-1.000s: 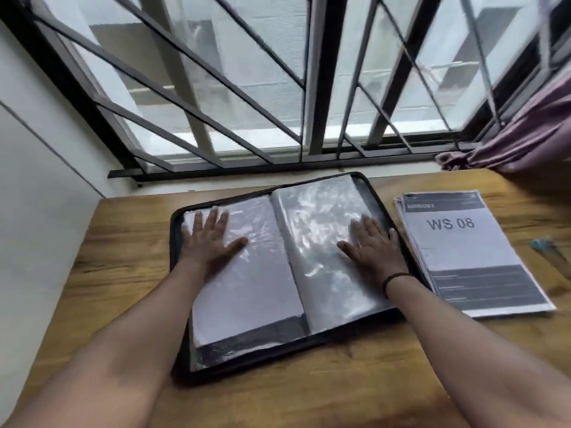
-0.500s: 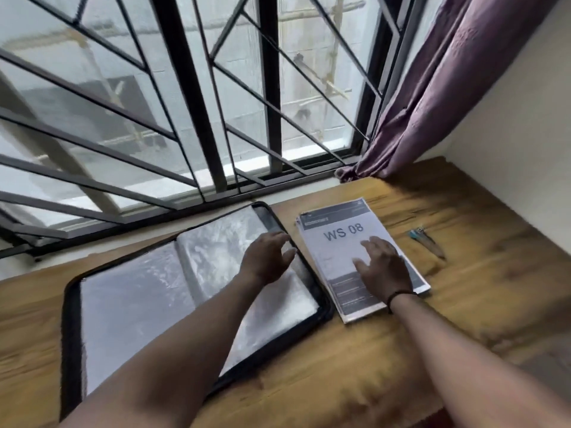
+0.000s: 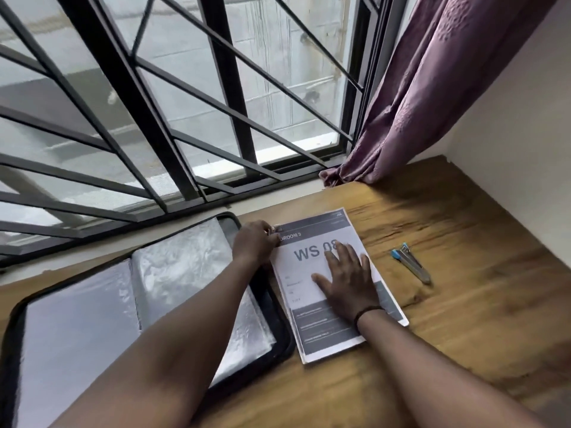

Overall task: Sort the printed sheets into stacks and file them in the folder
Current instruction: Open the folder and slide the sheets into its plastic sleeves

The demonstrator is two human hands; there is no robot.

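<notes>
On sheets point(image 3: 312, 291) now, both hands point(image 3: 347, 281).

A stack of white printed sheets with dark grey bands point(image 3: 315, 329), its top page reading "WS 08", is lying flat near the wooden desk's far edge. Just beside it on the left, a black-rimmed folder of clear plastic sleeves point(image 3: 173, 282) is lying open, its sleeves possibly empty.

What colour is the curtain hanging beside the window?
The curtain is a dusty purple, plain with no printed pattern. The head view, the only one, shows it.
</notes>
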